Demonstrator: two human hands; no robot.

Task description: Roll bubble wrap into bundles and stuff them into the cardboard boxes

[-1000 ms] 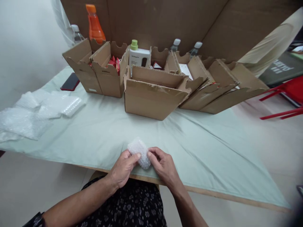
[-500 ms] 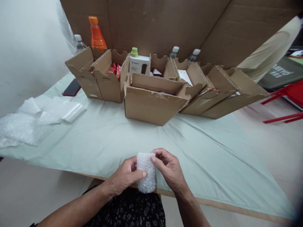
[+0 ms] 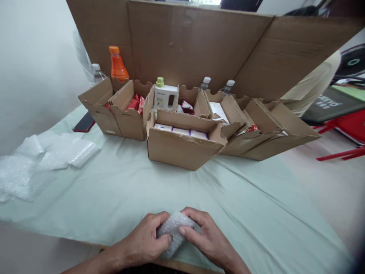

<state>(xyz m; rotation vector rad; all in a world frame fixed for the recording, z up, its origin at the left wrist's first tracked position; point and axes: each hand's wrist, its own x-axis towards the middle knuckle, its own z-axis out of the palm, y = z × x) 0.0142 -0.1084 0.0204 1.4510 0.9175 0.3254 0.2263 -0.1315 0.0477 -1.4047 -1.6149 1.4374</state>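
Observation:
A small bubble-wrapped packet (image 3: 174, 232) is held between both hands at the near edge of the table; its contents are hidden. My left hand (image 3: 149, 236) grips its left side, thumb pressed on the front. On the right side my right hand (image 3: 203, 236) closes round it, with the thumb on the wrap and the fingers behind the top edge. The packet tilts to the right. Beyond the hands stands an open cardboard box (image 3: 182, 148) with several white and purple packs (image 3: 181, 131) inside.
Loose bubble-wrap pieces (image 3: 54, 156) lie at the left, below a dark phone (image 3: 84, 122). Several open cartons (image 3: 129, 121) line the back, with a white detergent bottle (image 3: 165, 97) and an orange bottle (image 3: 118, 66). A tall cardboard panel (image 3: 185, 45) stands behind; a red chair (image 3: 348, 129) is at right.
The view has tilted up, so the table scene sits lower. The packet has gone from upright to tilted right, and both hands now wrap further round it.

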